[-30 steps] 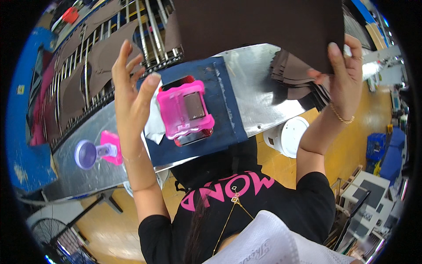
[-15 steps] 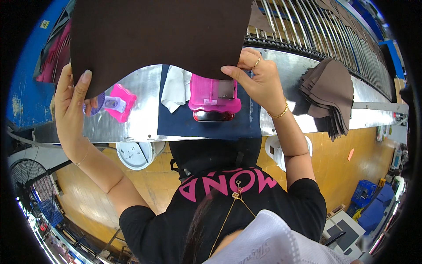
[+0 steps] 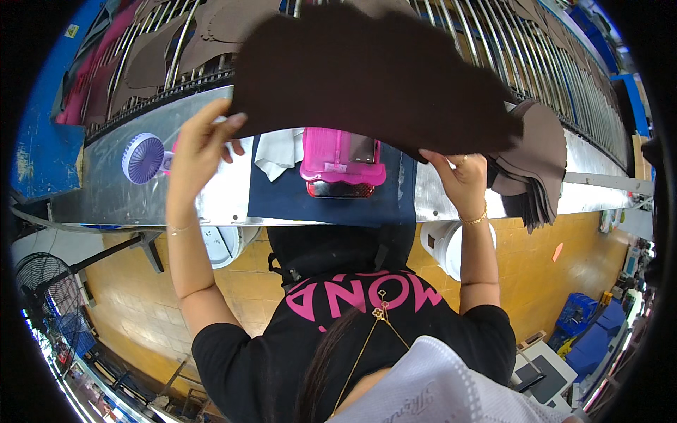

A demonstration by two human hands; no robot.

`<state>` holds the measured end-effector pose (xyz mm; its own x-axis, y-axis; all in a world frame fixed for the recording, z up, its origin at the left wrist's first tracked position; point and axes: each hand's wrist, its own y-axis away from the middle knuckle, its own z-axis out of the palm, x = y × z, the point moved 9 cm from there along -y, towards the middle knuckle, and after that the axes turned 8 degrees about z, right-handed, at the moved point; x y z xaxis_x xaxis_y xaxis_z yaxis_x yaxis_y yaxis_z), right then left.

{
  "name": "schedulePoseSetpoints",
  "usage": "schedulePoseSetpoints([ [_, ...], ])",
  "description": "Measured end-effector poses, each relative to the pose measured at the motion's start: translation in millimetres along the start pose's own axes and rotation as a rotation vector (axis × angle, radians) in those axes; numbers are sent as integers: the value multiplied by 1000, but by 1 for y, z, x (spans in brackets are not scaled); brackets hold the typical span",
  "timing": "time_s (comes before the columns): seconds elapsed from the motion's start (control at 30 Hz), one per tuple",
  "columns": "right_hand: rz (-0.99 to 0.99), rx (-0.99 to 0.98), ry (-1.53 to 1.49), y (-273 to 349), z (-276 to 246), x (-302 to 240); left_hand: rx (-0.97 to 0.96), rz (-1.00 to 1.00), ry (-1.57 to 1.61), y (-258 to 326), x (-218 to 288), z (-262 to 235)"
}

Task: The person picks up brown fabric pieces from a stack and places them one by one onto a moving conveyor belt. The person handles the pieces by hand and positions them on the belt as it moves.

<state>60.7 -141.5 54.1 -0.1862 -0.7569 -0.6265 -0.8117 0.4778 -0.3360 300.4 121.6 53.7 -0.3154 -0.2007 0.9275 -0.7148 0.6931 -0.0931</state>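
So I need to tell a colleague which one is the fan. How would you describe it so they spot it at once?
Start at the long metal bench below the wire rack. Near its left end, just left of the left hand, lies the fan. It is the only small round thing there, lilac with a grille, unlike the flat brown sheet above.

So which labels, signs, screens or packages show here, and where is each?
Sticker: small yellow square on the blue panel, far upper left.
Phone: lying under the pink case on the navy mat, with a dark, red-flecked screen edge.
Tag: small orange slip on the yellow floor, right.
No packages can be made out.
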Motion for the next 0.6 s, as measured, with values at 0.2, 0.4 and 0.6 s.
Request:
schedulePoseSetpoints([
  [0.2, 401, 67, -171, 59, -34, 74, -221, 529, -299, -22, 72, 82],
  [0.4, 383, -61, -276, 94, -108, 111, -346, 808, -376, -21, 109, 159],
  [0.6, 347, 311, -72, 73, -197, 66, -221, 1016, -409, -46, 158, 175],
])
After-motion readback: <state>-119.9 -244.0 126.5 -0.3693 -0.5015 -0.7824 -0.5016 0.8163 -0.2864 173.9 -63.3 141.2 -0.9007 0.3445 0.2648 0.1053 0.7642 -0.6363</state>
